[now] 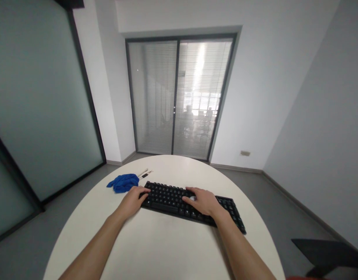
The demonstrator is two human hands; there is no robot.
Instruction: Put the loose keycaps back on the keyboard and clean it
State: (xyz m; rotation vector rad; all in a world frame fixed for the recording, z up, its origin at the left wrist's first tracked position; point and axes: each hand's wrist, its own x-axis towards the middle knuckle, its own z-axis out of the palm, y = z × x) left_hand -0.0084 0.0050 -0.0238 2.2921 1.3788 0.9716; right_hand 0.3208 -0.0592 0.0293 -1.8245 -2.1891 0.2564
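Observation:
A black keyboard (170, 199) lies slightly slanted on the round white table (155, 241). At its left end, my left hand (134, 201) touches the edge and corner keys, thumb and forefinger apart. My right hand (202, 200) rests over the right-centre keys, its thumb and fingers curved around a small whitish thing (192, 198) that is mostly hidden under the palm side. Left of the keyboard sits a crumpled blue cloth (124, 182). Thin brush-like tools (145, 175) lie just behind the cloth.
Beyond the table's far edge is a glass door with blinds (155, 101). A frosted glass panel (41, 97) stands at the left. The dark part of a chair (327, 251) shows at the lower right.

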